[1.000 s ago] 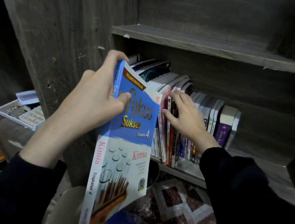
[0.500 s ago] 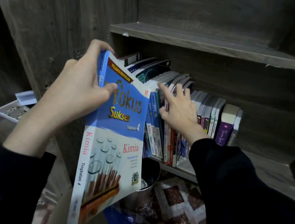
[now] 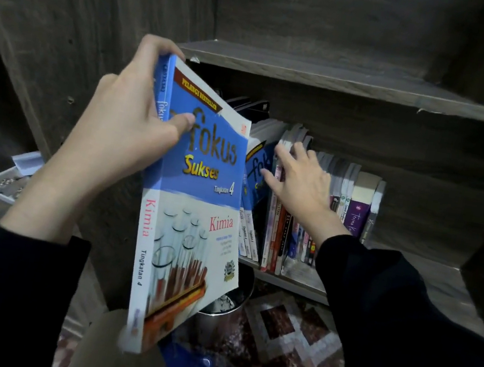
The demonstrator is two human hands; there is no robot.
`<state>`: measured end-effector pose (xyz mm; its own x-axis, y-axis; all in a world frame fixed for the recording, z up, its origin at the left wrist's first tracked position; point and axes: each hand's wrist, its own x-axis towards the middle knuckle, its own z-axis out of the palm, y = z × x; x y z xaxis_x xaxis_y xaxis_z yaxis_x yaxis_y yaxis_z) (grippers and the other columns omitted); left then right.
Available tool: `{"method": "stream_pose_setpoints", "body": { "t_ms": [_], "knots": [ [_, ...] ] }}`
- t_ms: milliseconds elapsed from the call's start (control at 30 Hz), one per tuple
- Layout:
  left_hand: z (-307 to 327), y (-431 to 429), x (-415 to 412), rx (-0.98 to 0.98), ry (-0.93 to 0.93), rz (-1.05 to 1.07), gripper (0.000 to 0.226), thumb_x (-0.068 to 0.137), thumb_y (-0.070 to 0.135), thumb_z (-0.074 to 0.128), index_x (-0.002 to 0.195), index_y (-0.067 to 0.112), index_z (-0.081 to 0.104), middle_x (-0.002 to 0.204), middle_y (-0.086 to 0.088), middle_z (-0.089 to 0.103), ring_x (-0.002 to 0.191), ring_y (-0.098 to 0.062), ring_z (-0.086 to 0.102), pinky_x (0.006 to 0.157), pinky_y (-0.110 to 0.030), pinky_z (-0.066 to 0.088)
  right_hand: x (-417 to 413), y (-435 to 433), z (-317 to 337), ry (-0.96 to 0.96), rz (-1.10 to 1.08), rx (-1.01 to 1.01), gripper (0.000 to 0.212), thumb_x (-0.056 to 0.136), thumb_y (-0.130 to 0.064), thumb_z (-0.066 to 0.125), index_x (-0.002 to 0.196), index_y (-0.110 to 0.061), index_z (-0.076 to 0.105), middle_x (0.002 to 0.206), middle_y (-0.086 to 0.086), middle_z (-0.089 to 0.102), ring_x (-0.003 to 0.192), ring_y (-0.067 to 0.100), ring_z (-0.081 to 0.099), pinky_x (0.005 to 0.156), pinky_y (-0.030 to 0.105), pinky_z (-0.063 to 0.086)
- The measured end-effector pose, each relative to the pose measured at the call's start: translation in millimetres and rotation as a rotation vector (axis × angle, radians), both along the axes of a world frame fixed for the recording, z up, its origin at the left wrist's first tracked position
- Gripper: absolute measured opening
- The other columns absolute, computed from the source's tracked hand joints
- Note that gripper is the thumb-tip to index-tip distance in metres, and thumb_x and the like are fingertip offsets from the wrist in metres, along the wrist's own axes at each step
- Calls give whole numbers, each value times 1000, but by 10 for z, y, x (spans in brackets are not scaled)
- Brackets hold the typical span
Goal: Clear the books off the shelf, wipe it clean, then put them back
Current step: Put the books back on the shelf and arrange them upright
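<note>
Far left: one flat white tray (image 3: 4, 186). Next, left hand (image 3: 118, 142) gripping top of one glossy blue-and-white book (image 3: 197, 208), thumb on cover, fingers curled round spine. Held upright, off shelf, in front of cabinet side. Below: one round metal bin (image 3: 220, 318). Right hand (image 3: 302, 184), fingers straight and spread, touching upright books (image 3: 346, 208) on dark woodgrain shelf (image 3: 431, 278). Over a dozen spines, exact count unclear.

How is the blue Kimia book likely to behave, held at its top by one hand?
The Kimia book looks like a paperback with a thin cover, so it may flex. Its wide spine suggests real weight for the left hand gripping only its upper end.
</note>
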<state>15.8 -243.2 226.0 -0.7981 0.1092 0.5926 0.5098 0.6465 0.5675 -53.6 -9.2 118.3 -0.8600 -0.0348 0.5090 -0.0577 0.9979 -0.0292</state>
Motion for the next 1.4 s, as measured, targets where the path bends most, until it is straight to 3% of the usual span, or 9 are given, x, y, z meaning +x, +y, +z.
{"method": "stream_pose_setpoints", "body": {
  "t_ms": [133, 233, 300, 367, 467, 767, 1100, 1267, 1400],
  "knots": [
    [100, 40, -64, 157, -57, -180, 46, 74, 23, 73, 97, 49, 44, 100, 9, 66, 90, -22, 69, 76, -49, 56, 87, 74, -57, 30, 8, -57, 38, 96, -35, 48, 128, -16, 46, 119, 8, 45, 108, 27, 43, 58, 33, 29],
    [82, 55, -208, 248, -120, -287, 47, 82, 4, 71, 102, 37, 44, 96, 8, 65, 77, -14, 72, 64, -36, 60, 158, 99, -16, 43, 25, -154, 28, 97, -24, 48, 121, -10, 50, 115, 8, 46, 103, 25, 43, 60, 32, 28],
    [27, 46, -319, 244, -149, -258, 49, 78, 8, 75, 100, 41, 45, 100, 6, 67, 83, -17, 72, 72, -41, 59, 191, 107, 6, 23, 45, -275, 26, 98, -21, 47, 119, -7, 49, 115, 8, 46, 103, 25, 42, 65, 32, 30],
    [-45, 45, -417, 193, -152, -177, 48, 71, 20, 75, 99, 47, 48, 104, 9, 66, 96, -21, 68, 85, -48, 54, 176, 108, -15, 31, 42, -187, 31, 97, -22, 47, 126, -10, 47, 122, 7, 45, 108, 25, 41, 64, 34, 31],
    [-148, 90, -569, 78, -115, -22, 49, 77, 17, 73, 113, 36, 46, 103, 7, 64, 104, -23, 60, 93, -41, 48, 83, 149, -79, 18, 19, -50, 40, 96, -24, 48, 135, -14, 43, 128, 7, 42, 110, 25, 40, 61, 34, 30],
    [-158, 100, -710, 76, -39, 96, 46, 81, 17, 68, 118, 32, 44, 100, 3, 62, 111, -28, 52, 89, -36, 44, 45, 192, -127, 61, 68, -86, 45, 95, -28, 51, 137, -15, 41, 123, 6, 46, 107, 23, 42, 60, 32, 34],
    [-67, 138, -715, 30, 24, 70, 47, 82, 13, 65, 121, 30, 44, 100, 4, 61, 113, -27, 51, 83, -28, 37, 32, 220, -129, 126, 78, -91, 30, 93, -32, 52, 114, -12, 49, 110, 5, 50, 101, 25, 46, 55, 31, 32],
    [-192, 368, -676, 79, 53, 33, 48, 84, 13, 63, 122, 32, 41, 98, 6, 61, 105, -24, 51, 87, -30, 42, 35, 215, -125, 118, 72, -93, 30, 94, -32, 51, 117, -13, 48, 111, 5, 49, 102, 23, 44, 56, 31, 32],
    [-396, 669, -635, 161, 231, 38, 48, 85, 9, 59, 126, 23, 40, 97, 10, 58, 85, -20, 54, 72, -22, 30, 28, 210, -128, 128, 84, -110, 31, 92, -32, 53, 115, -11, 49, 111, 5, 49, 102, 24, 44, 57, 31, 32]
  ]
}}
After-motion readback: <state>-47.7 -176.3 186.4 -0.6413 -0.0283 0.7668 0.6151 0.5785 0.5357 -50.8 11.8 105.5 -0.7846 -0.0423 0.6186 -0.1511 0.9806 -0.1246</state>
